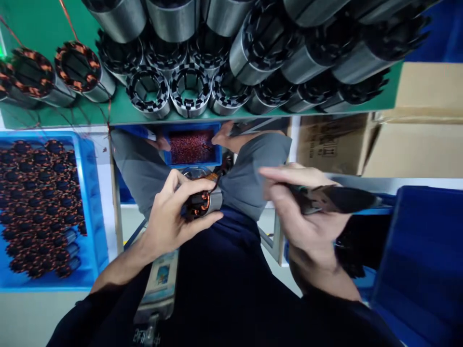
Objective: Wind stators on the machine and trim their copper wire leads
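Note:
My left hand [164, 219] grips a motor stator [215, 198] above my lap, thumb and fingers wrapped around its silver body. Orange copper windings show at the end facing left. To the right, and apart from the stator, my right hand [307, 226] is closed around a dark hand tool [349, 199]. Motion blur and the fingers hide the tool's working end, so its kind is unclear. Wound stators [78, 67] with loose copper wires stand on the green bench top [32, 118], beside several stators without visible copper [190, 91].
A blue crate [85, 193] full of wound stators sits at the left. Between the feet lies a blue bin [218, 144] of reddish bits. Cardboard boxes [423, 149] and a dark blue bin [423, 260] are at the right. More stators are stacked along the bench.

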The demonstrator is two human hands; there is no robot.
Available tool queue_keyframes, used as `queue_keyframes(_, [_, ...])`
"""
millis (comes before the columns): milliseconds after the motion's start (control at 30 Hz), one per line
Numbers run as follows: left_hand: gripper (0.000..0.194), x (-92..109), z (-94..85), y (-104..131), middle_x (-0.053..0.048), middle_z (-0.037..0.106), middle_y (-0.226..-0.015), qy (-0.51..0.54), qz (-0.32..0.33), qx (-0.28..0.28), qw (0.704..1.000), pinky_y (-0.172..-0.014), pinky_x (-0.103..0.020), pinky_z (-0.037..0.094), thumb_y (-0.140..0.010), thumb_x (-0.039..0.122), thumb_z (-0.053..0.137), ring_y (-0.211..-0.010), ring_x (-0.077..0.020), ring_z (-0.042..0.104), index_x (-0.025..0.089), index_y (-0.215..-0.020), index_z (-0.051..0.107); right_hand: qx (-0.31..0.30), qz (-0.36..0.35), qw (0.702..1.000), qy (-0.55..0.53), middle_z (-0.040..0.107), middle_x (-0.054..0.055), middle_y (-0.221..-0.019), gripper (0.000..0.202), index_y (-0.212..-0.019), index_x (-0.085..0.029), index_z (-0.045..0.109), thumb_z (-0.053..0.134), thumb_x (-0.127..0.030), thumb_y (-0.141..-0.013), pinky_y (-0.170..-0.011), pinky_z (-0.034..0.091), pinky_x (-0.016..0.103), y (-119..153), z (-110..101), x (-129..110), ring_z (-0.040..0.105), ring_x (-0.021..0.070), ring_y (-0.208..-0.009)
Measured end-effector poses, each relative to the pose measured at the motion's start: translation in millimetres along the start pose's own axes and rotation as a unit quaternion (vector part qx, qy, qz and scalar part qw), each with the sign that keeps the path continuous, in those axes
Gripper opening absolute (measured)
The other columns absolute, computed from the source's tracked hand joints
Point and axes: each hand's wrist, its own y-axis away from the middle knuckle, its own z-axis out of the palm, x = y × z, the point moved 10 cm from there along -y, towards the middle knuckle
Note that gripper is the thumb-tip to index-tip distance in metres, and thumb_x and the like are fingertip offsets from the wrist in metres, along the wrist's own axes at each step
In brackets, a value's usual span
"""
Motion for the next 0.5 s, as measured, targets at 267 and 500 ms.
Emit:
queue_keyframes(267, [0.054,4,-11.2,16,-0.008,0.065,-0.124,0.056,0.031,0.104,0.993,-0.092,-0.039,0.063,-0.11,0.04,0.095,-0.114,-0.0259,0.066,0.027,-0.154,0.068,0.008,0.018,0.983,-0.181,0.087,-0.001,-0.097,0.009,-0.111,-0.029,0.087,0.088,-0.02,-0.107,-0.072,0.067,0.035,-12,58,-2,0.08,0.0184,-0.078])
queue_keyframes(500, [0.03,-30,22.6,33,-0.011,0.051,-0.148,0.391,-0.071,0.098,0.912,-0.074,-0.03,0.071,-0.121,0.037,0.076,-0.114,-0.0228,0.072,0.034,-0.143,0.056,-0.013,0.059,0.986,-0.158,0.077,0.003,-0.085,0.018,-0.101,-0.028,0.086,0.085,-0.042,-0.112,-0.068,0.063,0.038,3,86,14,0.07,0.0201,-0.071])
